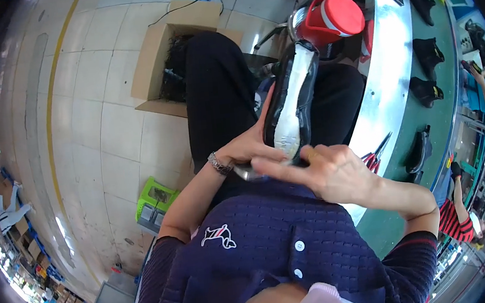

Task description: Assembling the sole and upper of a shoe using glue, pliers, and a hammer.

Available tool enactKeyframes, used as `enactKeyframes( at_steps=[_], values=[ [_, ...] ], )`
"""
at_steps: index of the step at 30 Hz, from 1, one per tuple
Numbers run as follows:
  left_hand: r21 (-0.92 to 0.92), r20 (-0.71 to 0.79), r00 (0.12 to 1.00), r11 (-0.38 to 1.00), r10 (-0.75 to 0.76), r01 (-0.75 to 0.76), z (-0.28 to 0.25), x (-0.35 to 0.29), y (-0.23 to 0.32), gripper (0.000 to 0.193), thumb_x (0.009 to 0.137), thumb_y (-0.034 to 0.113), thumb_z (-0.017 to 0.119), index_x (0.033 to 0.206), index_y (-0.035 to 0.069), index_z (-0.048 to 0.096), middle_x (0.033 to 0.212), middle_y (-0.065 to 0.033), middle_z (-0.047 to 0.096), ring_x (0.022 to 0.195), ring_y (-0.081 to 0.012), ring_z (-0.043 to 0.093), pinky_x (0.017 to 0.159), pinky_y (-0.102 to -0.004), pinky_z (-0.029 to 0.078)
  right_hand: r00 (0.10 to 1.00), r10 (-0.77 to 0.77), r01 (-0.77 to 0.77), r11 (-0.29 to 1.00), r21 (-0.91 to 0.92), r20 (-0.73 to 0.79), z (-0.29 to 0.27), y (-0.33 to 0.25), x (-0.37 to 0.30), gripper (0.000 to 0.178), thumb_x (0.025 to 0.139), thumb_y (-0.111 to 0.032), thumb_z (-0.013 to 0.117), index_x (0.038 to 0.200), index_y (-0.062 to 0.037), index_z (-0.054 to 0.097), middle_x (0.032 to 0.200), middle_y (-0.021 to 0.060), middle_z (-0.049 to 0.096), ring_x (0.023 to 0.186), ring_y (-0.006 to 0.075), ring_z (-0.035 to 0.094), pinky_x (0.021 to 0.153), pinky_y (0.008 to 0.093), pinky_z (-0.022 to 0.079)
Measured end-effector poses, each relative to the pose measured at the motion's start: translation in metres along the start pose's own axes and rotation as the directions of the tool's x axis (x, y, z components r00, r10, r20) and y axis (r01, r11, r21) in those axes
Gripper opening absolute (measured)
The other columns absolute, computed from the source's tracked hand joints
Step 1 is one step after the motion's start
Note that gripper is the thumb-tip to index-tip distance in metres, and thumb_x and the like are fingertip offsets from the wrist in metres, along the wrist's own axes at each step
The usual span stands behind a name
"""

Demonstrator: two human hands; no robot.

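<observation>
Above my lap, a black shoe [293, 97] lies bottom side up, a long white strip running down its underside. My left hand [253, 144] is wrapped around the left side of its near end, with a metal watch [219, 164] on that wrist. Over the near end of the shoe is my right hand [332, 172], its index finger stretched to the left and the other fingers bent. Nothing shows in the right hand; its thumb is hidden. A shiny, pale piece [248, 172] shows just under the fingers, too unclear to name.
An open cardboard box [147, 73] with dark contents stands left of my knee. A red jug [343, 16] is beyond the shoe. On my right, a metal ledge [384, 79] borders a green conveyor [416, 193] carrying several black shoes. Red-handled pliers [373, 161] lie there. A green stool [156, 195] is at left.
</observation>
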State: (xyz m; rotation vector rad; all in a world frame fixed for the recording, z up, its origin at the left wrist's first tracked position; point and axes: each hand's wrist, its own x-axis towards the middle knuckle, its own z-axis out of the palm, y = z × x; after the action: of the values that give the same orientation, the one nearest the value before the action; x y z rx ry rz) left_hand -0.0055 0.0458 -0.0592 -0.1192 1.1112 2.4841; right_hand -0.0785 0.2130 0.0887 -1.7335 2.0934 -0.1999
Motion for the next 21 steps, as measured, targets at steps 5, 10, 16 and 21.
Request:
enactKeyframes(
  at_steps=[5, 10, 16, 21],
  values=[
    [0.166, -0.019, 0.989, 0.975, -0.148, 0.149, -0.003, -0.006, 0.007, 0.134, 0.063, 0.004, 0.087, 0.152, 0.018, -0.012, 0.133, -0.0105, 0.041, 0.123, -0.0156, 0.044, 0.104, -0.0338, 0.039, 0.987, 0.160, -0.158, 0.984, -0.082, 0.017, -0.009, 0.015, 0.010, 0.083, 0.074, -0.003, 0.061, 0.147, -0.0333, 0.036, 0.063, 0.0063, 0.050, 0.047, 0.0197, 0.056, 0.042, 0.0333, 0.048],
    [-0.109, 0.121, 0.874, 0.868, -0.471, 0.484, -0.005, -0.002, 0.004, 0.138, 0.062, 0.002, 0.087, 0.153, 0.021, -0.015, 0.156, -0.0118, 0.016, 0.131, -0.0175, 0.037, 0.107, -0.0348, 0.036, 0.972, 0.233, -0.230, 0.972, -0.055, 0.042, -0.003, 0.011, 0.007, 0.079, 0.080, -0.006, 0.062, 0.149, -0.0316, 0.032, 0.061, 0.0049, 0.048, 0.045, 0.0202, 0.055, 0.043, 0.0339, 0.048],
    [-0.165, -0.102, 0.980, 0.974, -0.173, 0.154, -0.008, 0.023, 0.016, 0.109, 0.079, 0.023, 0.080, 0.155, 0.018, 0.003, 0.141, -0.0087, 0.042, 0.128, -0.0177, 0.043, 0.100, -0.0331, 0.042, 0.821, 0.445, -0.379, 0.893, 0.241, -0.358, 0.024, 0.041, -0.015, 0.069, 0.087, -0.011, 0.062, 0.148, -0.0236, 0.033, 0.080, 0.0145, 0.068, 0.057, 0.0273, 0.066, 0.055, 0.0368, 0.056],
    [-0.111, -0.129, 0.953, 0.959, -0.274, 0.260, -0.001, 0.058, 0.041, 0.113, 0.075, 0.025, 0.082, 0.153, 0.013, 0.001, 0.125, -0.0094, 0.051, 0.109, -0.0176, 0.055, 0.094, -0.0341, 0.046, 0.514, 0.849, -0.326, 0.329, 0.887, -0.126, 0.034, 0.031, -0.053, 0.045, 0.102, -0.037, 0.042, 0.126, -0.0005, 0.056, 0.069, 0.0035, 0.060, 0.069, 0.0134, 0.059, 0.069, 0.0275, 0.045]
  ],
)
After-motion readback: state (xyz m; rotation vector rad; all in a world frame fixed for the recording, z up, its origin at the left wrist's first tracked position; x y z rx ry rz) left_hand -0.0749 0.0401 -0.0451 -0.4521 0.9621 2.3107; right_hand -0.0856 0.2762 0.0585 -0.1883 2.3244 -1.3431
